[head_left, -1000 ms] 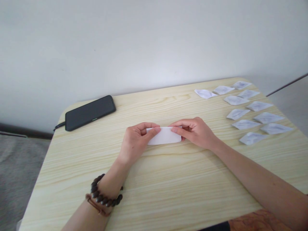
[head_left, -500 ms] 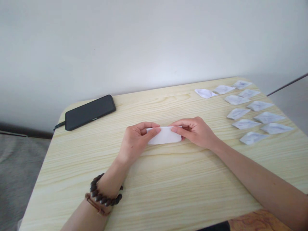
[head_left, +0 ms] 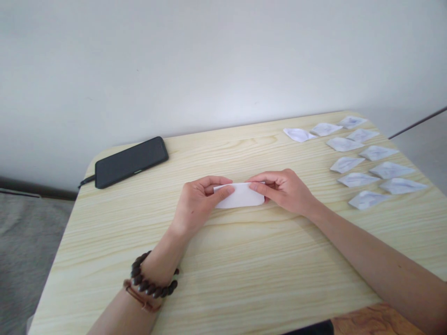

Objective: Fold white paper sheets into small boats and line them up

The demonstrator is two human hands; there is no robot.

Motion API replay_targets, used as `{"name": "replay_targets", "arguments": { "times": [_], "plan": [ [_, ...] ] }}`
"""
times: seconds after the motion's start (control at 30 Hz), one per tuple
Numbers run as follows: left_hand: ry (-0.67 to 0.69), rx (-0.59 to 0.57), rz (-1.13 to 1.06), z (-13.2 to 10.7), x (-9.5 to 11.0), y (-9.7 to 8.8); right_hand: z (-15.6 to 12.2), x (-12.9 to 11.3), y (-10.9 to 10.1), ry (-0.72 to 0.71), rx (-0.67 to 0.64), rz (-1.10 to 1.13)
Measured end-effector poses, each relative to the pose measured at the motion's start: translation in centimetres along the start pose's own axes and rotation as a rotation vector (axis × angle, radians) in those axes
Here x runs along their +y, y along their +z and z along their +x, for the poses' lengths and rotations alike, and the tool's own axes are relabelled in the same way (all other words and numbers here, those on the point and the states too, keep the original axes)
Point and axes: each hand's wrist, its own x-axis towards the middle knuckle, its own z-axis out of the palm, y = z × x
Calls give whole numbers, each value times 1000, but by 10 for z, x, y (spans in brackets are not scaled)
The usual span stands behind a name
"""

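Observation:
Between my two hands is a white folded strip of paper (head_left: 240,195), held just over the middle of the table. My left hand (head_left: 202,200) pinches its left end, thumb on the near face and fingers behind the upper edge. At the right end my right hand (head_left: 279,190) grips the paper the same way, with the thumb near the top edge. The fingers behind the paper are partly hidden. Several folded white paper boats (head_left: 369,200) lie in rows on the right side of the table.
A black phone (head_left: 132,162) with a cable plugged in lies at the back left of the wooden table (head_left: 223,270). A white wall (head_left: 223,65) stands behind the table. A dark and brown patterned object (head_left: 377,321) shows at the bottom edge.
Almost nothing differs. Both hands keep their pinch on the paper, and the view has shifted very slightly.

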Motion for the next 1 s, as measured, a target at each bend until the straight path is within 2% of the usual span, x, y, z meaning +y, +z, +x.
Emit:
{"name": "replay_targets", "arguments": {
  "times": [0.17,0.4,0.6,0.77,0.9,1.0],
  "plan": [
    [8,-15,73,0,2,-1,0,0,0,-11,-1,-33],
    [78,-13,326,2,1,-4,0,3,0,-58,-9,-66],
    [96,-40,279,2,0,-2,-1,2,2,-110,33,-119],
    [175,-36,293,-1,-4,3,-3,-2,10,-237,116,-215],
    [262,-47,352,-5,-8,10,-5,-4,16,-306,109,-208],
    [311,-46,405,-9,-7,14,-6,-4,17,-297,95,-211]
  ]
}}
